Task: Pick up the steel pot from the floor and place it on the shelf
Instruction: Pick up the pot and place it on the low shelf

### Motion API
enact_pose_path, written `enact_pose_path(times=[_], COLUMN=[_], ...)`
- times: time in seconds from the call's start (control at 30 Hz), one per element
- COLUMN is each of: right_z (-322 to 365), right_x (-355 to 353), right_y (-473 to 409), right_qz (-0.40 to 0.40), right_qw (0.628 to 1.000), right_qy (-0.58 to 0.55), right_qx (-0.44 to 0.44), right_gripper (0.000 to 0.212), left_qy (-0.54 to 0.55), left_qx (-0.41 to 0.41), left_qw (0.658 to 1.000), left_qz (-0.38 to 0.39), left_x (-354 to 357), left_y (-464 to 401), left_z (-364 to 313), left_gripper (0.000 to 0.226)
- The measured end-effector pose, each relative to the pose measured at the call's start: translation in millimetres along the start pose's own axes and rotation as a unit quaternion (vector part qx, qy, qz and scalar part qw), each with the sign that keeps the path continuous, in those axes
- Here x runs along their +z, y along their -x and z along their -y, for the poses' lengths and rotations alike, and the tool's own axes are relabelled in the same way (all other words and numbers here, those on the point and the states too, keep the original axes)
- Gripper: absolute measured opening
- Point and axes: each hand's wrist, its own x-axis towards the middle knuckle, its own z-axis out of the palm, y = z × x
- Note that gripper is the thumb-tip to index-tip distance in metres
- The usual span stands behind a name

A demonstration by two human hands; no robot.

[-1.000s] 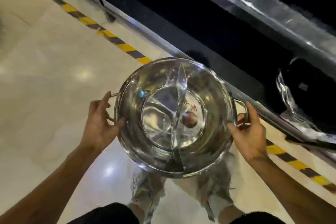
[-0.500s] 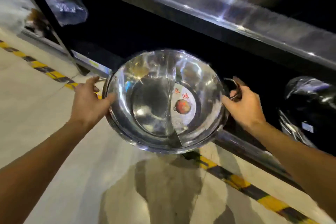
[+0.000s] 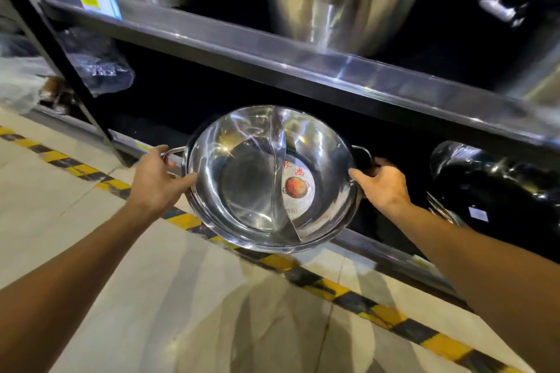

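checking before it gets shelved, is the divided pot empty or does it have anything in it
Empty of food or liquid: the steel pot shows bare shiny compartments, with only a printed label in one.

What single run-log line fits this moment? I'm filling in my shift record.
stage: carry | divided steel pot: off floor, before lower shelf opening | left hand: grip on handle | right hand: grip on handle | placed: not yet

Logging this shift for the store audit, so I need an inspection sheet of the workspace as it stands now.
Surface: pale glossy floor with a yellow-black hazard stripe along the rack.
Job's things: steel pot, divided, label inside, held off the floor at the lower shelf opening.
Clutter: plastic-wrapped dark cookware on the lower shelf; large steel pots above.
Grips: left hand and right hand each closed on a side handle.
Cables: nothing seen.
Surroundings: metal shelf edge with a price tag.
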Motion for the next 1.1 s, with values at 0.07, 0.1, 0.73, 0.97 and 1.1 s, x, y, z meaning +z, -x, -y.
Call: enact_pose_path(times=[0.07, 0.1, 0.73, 0.97, 1.1], right_z=[-2.8, -2.8, -19.0, -36.4, -43.3], right_x=[0.8, 2.4, 16.1, 24.5, 27.3], right_y=[-4.2, -6.6, -29.9, -38.0, -41.2], right_qz=[-0.011, -0.021, 0.06, 0.019, 0.012], right_qw=[1.0, 0.999, 0.948, 0.935, 0.944], right_qy=[-0.005, -0.018, -0.271, -0.307, -0.281], right_qx=[0.016, 0.025, 0.159, 0.179, 0.17], right_gripper=[0.035, 0.039, 0.119, 0.108, 0.11], left_qy=[0.022, 0.045, 0.378, 0.388, 0.378], left_qx=[-0.02, -0.037, -0.071, -0.101, -0.124], left_qw=[1.0, 0.998, 0.917, 0.899, 0.901], left_qz=[0.006, 0.009, 0.109, 0.177, 0.173], left_x=[7.0, 10.8, 84.2, 106.8, 121.4], left_y=[-4.0, -7.4, -41.8, -43.9, -37.6], left_z=[-0.2, -1.0, -29.4, -31.5, -32.5], left_gripper=[0.08, 0.08, 0.078, 0.098, 0.098])
